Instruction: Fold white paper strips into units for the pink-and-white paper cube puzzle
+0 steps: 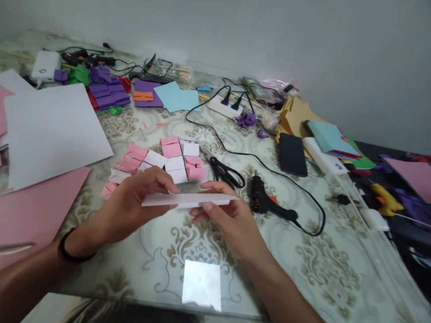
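Observation:
Between both hands I hold a folded strip of white paper (188,200), level above the table's near half. My left hand (134,200) pinches its left end, thumb below and fingers above. At the other end, my right hand (229,217) grips the strip between thumb and fingers. Just beyond the hands lie pink and white folded paper pieces (175,170), some joined in a block, partly covered by my left hand. Black-handled scissors (225,172) rest behind my right hand. To its right lies a black glue gun (272,203) with its cord curving round.
Large white (57,134) and pink sheets (36,212) cover the left side. Purple folded papers (107,93), blue sheets (177,98) and a white power strip (225,106) line the back. A black phone (293,154) and a yellow glue gun (386,199) are at right.

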{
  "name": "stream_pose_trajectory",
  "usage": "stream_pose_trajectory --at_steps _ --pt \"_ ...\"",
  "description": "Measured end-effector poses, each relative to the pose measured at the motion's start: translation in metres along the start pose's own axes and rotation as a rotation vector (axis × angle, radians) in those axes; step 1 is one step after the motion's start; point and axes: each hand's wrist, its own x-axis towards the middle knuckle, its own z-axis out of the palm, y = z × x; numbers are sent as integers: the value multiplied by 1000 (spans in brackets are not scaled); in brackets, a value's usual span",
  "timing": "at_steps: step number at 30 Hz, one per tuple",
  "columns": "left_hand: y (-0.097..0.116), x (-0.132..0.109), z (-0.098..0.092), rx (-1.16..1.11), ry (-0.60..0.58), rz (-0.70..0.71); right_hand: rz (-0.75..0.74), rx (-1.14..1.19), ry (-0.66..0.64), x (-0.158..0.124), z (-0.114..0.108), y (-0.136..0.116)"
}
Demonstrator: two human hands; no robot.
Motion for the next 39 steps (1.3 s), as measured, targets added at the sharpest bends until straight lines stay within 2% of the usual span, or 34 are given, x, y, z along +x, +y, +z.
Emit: stream_pose_trajectory --at_steps 5,10,15,17,20,25,29,34,39 --pt "1 -1 3 153 44 -66 -28 -6 63 0 -1 2" --pt "2 -1 7 167 -6 -138 -54 25 86 2 0 1" --pt "1 -2 8 211 26 -104 20 137 44 2 6 -1" --pt "1 -2 9 192 19 -73 71 139 0 2 8 1" --pt "3 -2 10 127 2 -53 68 127 -30 1 10 4" --pt "5 -1 12 87 42 -52 41 138 10 -1 14 4" --pt "3 -1 16 31 25 -71 47 161 47 -2 18 3" --pt "3 -1 20 -29 27 -91 52 192 25 -2 21 7" --pt "4 -2 22 16 22 -94 37 134 31 -2 20 15"
